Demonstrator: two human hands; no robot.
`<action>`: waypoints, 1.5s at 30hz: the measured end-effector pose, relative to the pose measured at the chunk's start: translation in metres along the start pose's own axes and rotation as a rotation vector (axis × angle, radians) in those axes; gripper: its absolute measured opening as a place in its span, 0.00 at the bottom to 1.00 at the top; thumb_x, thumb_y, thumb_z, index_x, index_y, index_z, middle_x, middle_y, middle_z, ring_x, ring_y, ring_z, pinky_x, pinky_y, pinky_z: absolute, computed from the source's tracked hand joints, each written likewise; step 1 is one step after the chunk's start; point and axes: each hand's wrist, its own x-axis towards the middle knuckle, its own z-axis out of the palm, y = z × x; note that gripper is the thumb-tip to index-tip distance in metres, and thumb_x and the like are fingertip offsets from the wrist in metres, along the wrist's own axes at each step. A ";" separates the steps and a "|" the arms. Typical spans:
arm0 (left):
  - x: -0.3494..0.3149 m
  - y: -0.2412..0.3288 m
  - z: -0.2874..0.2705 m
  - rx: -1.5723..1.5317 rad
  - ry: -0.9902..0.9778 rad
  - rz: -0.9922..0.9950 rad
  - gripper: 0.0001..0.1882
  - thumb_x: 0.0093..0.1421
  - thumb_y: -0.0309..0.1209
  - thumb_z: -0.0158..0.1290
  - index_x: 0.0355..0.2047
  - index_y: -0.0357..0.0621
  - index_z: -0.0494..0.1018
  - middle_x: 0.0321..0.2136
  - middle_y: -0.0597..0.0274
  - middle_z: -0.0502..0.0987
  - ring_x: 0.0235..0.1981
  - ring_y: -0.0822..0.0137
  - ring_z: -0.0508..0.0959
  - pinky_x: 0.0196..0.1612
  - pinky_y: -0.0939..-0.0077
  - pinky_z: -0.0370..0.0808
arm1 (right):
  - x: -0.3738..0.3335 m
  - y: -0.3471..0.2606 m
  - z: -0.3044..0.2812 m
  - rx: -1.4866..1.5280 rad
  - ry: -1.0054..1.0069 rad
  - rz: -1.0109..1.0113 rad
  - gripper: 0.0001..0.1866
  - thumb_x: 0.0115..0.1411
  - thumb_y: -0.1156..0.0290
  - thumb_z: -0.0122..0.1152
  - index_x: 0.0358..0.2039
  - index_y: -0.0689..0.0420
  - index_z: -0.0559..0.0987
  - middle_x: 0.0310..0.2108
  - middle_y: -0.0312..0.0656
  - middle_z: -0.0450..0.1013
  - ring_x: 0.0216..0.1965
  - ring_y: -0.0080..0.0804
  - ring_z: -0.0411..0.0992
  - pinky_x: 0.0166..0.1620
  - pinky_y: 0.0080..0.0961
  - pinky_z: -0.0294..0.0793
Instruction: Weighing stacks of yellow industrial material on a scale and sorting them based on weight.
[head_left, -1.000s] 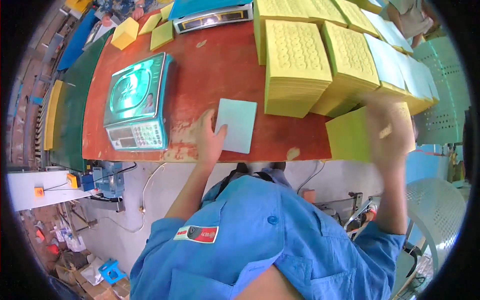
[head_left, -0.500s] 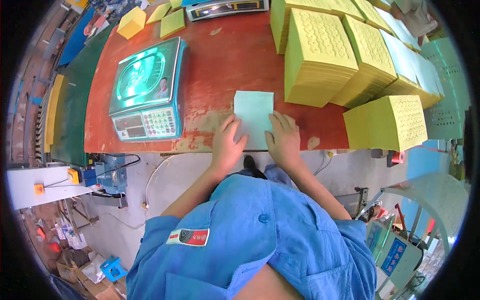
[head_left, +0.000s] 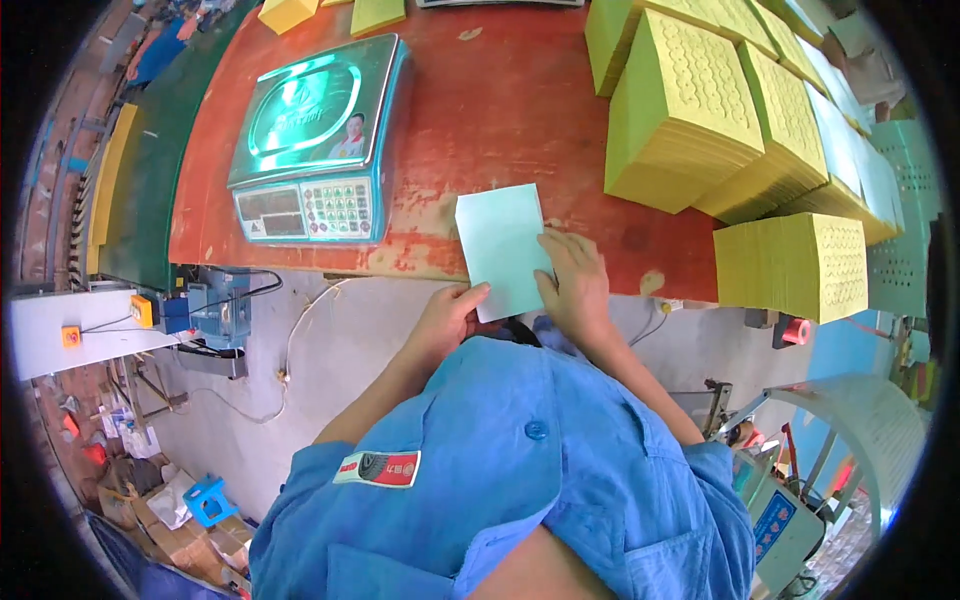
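A pale blue-green rectangle of paper (head_left: pixel 503 245) lies slightly tilted at the front edge of the red table, its lower end sticking out past that edge. Whether it is one sheet or a thin stack, I cannot tell. My left hand (head_left: pixel 447 318) pinches its lower left corner, thumb on top and the other fingers mostly hidden below. Along the right side of the paper, my right hand (head_left: pixel 577 285) grips the edge with bent fingers, its thumb resting near the lower part.
A weighing scale (head_left: pixel 315 140) with a shiny pan stands left on the red table (head_left: pixel 500 110). Tall stacks of yellow embossed paper (head_left: pixel 680 120) fill the right side, some topped with pale blue sheets (head_left: pixel 835 140). A separate yellow stack (head_left: pixel 790 268) sits at the right front edge.
The paper has come toward me over the table edge and turned a little. My left hand has moved down from its left side to the lower corner. My right hand stays at the right side.
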 end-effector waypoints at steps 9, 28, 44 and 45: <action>-0.004 0.005 -0.001 -0.059 -0.058 0.094 0.15 0.64 0.34 0.53 0.44 0.32 0.72 0.34 0.53 0.79 0.31 0.62 0.80 0.33 0.69 0.78 | -0.002 -0.004 -0.018 0.723 0.077 0.593 0.21 0.59 0.70 0.61 0.51 0.66 0.73 0.43 0.53 0.76 0.40 0.38 0.76 0.42 0.33 0.76; 0.020 0.048 0.073 0.249 -0.020 0.403 0.12 0.62 0.37 0.57 0.38 0.42 0.72 0.32 0.65 0.76 0.31 0.74 0.75 0.30 0.77 0.71 | 0.055 -0.028 -0.051 0.331 -0.144 0.250 0.17 0.57 0.72 0.57 0.46 0.64 0.73 0.33 0.58 0.75 0.31 0.47 0.77 0.35 0.39 0.75; 0.018 0.052 0.057 0.083 -0.066 0.405 0.18 0.58 0.35 0.62 0.41 0.37 0.70 0.35 0.59 0.76 0.36 0.70 0.77 0.39 0.74 0.77 | 0.058 -0.024 -0.055 0.628 -0.378 0.329 0.29 0.57 0.62 0.64 0.56 0.62 0.71 0.46 0.50 0.76 0.33 0.34 0.77 0.39 0.30 0.77; 0.018 0.052 0.056 0.082 -0.065 0.405 0.18 0.58 0.35 0.62 0.41 0.37 0.70 0.35 0.59 0.76 0.36 0.70 0.77 0.39 0.74 0.77 | 0.058 -0.025 -0.055 0.639 -0.382 0.352 0.29 0.56 0.63 0.64 0.56 0.61 0.71 0.46 0.50 0.76 0.34 0.34 0.77 0.39 0.31 0.77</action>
